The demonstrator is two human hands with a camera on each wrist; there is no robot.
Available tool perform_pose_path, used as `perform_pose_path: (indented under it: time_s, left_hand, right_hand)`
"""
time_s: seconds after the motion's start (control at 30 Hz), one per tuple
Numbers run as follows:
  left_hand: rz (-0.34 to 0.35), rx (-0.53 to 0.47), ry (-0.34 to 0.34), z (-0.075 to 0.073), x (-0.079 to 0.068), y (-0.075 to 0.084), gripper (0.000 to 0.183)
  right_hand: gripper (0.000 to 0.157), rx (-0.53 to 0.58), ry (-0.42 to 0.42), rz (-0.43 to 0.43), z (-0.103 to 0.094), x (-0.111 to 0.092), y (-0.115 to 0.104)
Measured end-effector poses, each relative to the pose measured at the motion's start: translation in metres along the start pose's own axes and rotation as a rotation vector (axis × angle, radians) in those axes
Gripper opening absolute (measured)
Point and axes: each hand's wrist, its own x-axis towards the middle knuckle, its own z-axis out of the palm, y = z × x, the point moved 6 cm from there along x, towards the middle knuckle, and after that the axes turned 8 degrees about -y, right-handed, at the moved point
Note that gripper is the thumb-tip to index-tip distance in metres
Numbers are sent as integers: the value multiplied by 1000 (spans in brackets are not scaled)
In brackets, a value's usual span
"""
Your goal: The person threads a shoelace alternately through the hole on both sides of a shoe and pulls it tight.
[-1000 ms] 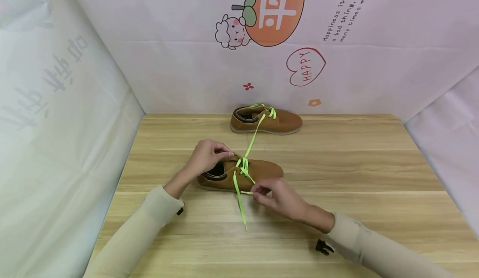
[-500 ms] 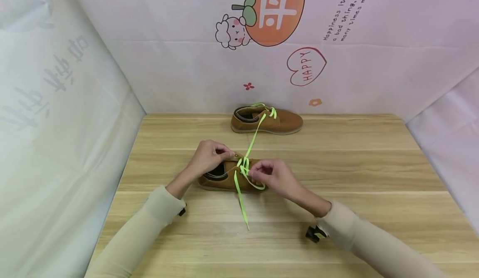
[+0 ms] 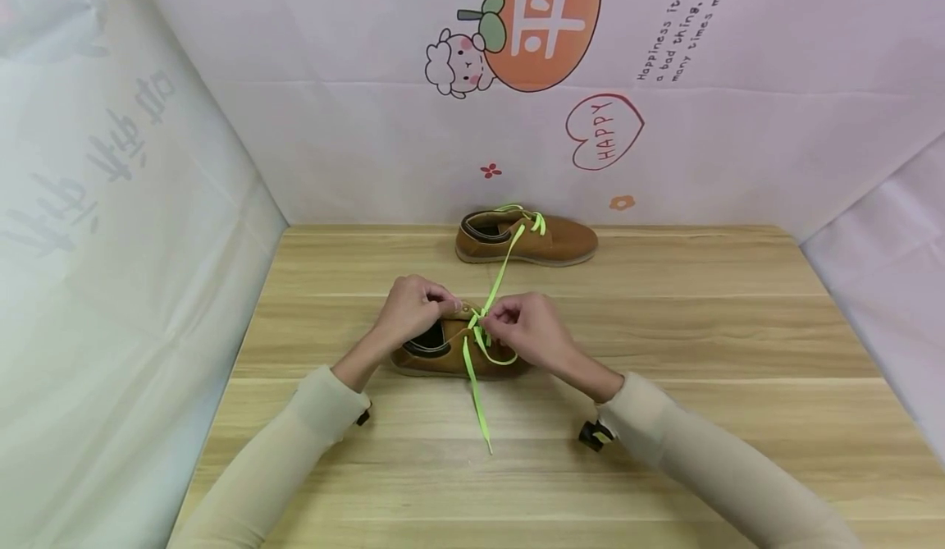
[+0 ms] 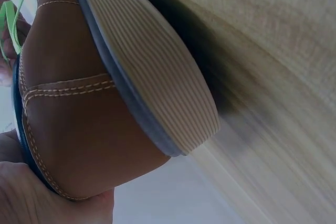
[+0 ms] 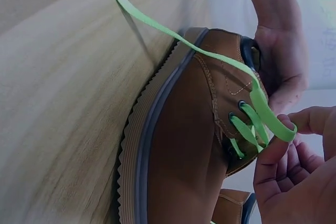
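Observation:
A brown leather shoe [image 3: 435, 362] with neon green laces stands on the table, toe to the right. My left hand [image 3: 408, 311] reaches over its opening and pinches the far eyelet flap [image 3: 467, 308]. Close to that flap, my right hand [image 3: 537, 331] pinches the green shoelace [image 5: 283, 129] between thumb and fingers; its tip is hidden. Part of this lace loops over the shoe's front. The lace's other end [image 3: 476, 401] hangs down the near side onto the table. In the left wrist view the shoe's heel [image 4: 84, 140] fills the left side, with my left hand [image 4: 47, 200] below.
A matching brown shoe [image 3: 568, 241] stands behind, against the white printed backdrop [image 3: 354, 139]. A green lace [image 3: 505, 268] stretches between the two shoes. The wooden table [image 3: 664, 319] has white cloth walls at its left and right.
My right hand has carried the lace end from the shoe's near side up and over to the far eyelet flap, forming a loop. My left hand has stayed on the flap.

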Motion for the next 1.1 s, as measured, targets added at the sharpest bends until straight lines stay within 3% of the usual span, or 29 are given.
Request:
perform_pose_path:
  time_s: [0.7,1.1]
  left_hand:
    - [11,33,17,0,0,1,10]
    - [40,42,26,-1,-3,3,11]
  right_hand:
    - [16,-49,10,16,13,13,6]
    - [14,-318,136,-93,16,17,-5]
